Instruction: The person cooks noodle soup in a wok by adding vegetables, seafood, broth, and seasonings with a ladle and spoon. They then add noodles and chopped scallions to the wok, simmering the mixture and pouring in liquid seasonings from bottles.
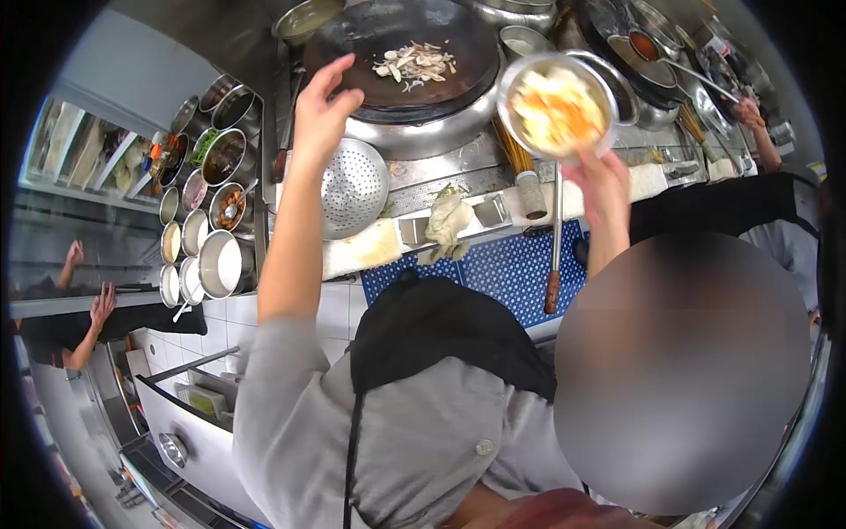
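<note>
My left hand (322, 115) is raised at the left edge of a dark wok (370, 35), its fingers apart and nothing in them. Pale sliced food (416, 63) lies in the wok. In my right hand (603, 189) is a round metal bowl (507, 97), gripped at its near rim and held up to the right of the wok. Chopped yellow, white and orange food (560, 110), slightly blurred, fills the bowl; I cannot make out its kind. Just below my left hand, a perforated metal strainer (354, 189) rests on the counter.
Several metal pots of ingredients (220, 264) stand on the left. A bamboo brush (531, 189), a long wooden-handled tool (552, 291) and a crumpled cloth (448, 220) lie along the counter's front. At right, a co-worker's hand (749, 113) holds a ladle (648, 46). Another person's hand (103, 304) shows at left.
</note>
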`<act>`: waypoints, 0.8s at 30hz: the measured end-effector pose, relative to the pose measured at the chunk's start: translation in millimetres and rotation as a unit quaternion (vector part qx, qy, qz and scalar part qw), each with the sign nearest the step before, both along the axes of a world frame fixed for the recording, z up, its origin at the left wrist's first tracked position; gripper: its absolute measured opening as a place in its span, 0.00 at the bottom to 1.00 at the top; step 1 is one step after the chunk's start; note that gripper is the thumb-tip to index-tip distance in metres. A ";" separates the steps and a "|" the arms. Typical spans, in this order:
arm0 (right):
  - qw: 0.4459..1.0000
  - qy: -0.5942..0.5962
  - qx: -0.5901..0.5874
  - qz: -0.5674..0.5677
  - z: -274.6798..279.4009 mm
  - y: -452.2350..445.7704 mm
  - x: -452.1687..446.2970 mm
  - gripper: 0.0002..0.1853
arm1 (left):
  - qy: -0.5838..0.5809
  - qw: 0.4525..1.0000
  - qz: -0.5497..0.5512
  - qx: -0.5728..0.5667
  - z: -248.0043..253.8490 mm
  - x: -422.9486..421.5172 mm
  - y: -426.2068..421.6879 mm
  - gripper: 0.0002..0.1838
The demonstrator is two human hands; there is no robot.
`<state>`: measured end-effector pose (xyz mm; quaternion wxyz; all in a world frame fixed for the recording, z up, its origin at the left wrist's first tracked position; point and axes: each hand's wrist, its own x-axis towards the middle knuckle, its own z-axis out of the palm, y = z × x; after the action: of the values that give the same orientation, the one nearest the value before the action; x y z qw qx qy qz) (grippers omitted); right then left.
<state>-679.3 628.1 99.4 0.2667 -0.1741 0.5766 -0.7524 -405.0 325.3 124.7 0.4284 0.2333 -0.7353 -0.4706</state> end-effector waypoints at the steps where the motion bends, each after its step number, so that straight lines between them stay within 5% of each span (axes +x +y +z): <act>1: 0.999 0.033 0.033 -0.004 1.3 -43.1 -3.9 0.09 | 0.003 1.000 0.016 0.021 -2.0 18.7 11.0 0.31; 3: 0.975 0.187 0.117 0.036 -11.5 -124.1 -20.6 0.06 | 0.032 0.996 0.034 0.082 -6.4 57.4 34.0 0.30; 4: 0.878 0.381 0.290 -0.006 -6.1 -158.1 -19.8 0.07 | 0.033 0.992 0.055 0.107 -9.8 76.1 44.0 0.31; 5: 0.829 0.487 0.263 -0.084 5.8 -182.0 3.8 0.08 | 0.035 0.989 0.075 0.121 -16.7 96.4 50.1 0.31; 7: 0.710 0.648 0.271 -0.053 -12.3 -238.8 -6.9 0.08 | 0.038 0.984 0.103 0.137 -33.7 138.9 54.8 0.32; 11: 0.517 0.810 0.254 -0.107 -4.5 -299.4 -2.3 0.07 | 0.075 0.963 0.195 0.170 -49.2 213.1 73.4 0.29; 15: 0.490 0.809 0.250 -0.205 34.7 -308.9 3.6 0.11 | 0.133 0.937 0.279 0.163 -44.7 241.5 85.2 0.23; 18: 0.625 0.739 0.132 -0.213 51.4 -290.9 -6.4 0.07 | 0.159 0.945 0.245 0.147 -53.0 241.5 74.2 0.18; 20: 0.883 0.427 0.143 -0.134 50.5 -268.2 -1.3 0.10 | 0.168 0.954 0.209 0.133 -46.7 218.4 66.8 0.16; 21: 0.958 0.240 0.133 -0.089 45.5 -255.8 -0.8 0.12 | 0.173 0.958 0.178 0.142 -43.8 202.5 63.6 0.15; 24: 0.998 0.051 -0.025 -0.039 -2.3 -210.9 -5.1 0.08 | 0.178 0.966 0.080 0.170 -33.5 153.1 58.9 0.15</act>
<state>-684.4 417.2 97.1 0.2031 -0.1966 0.5767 -0.7665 -251.9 384.2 91.1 0.5430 0.2735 -0.5348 -0.5868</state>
